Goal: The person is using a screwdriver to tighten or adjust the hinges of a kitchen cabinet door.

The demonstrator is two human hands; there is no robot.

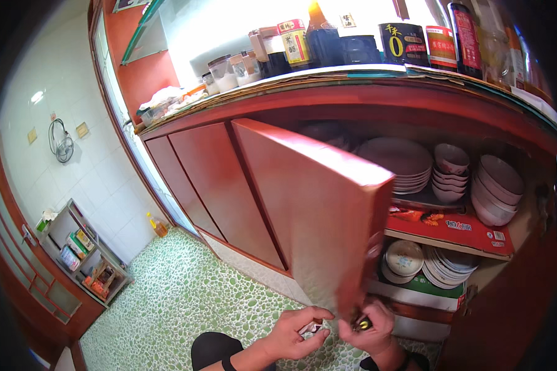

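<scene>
My left hand is closed in a pinch below the cabinet door's lower corner. A small whitish and dark piece shows between its thumb and fingers, too small to name. Close beside it, my right hand curls around a dark object with a shiny yellow-gold round end; its kind is unclear. Both hands are at the bottom of the red-brown cabinet door, which swings out toward me. Whether the right fingers touch the door's edge cannot be made out.
Inside the cabinet, stacked plates, small bowls and large bowls sit above a shelf of dishes. Sauce bottles and jars line the countertop. A rack stands left on the green pebble-pattern floor.
</scene>
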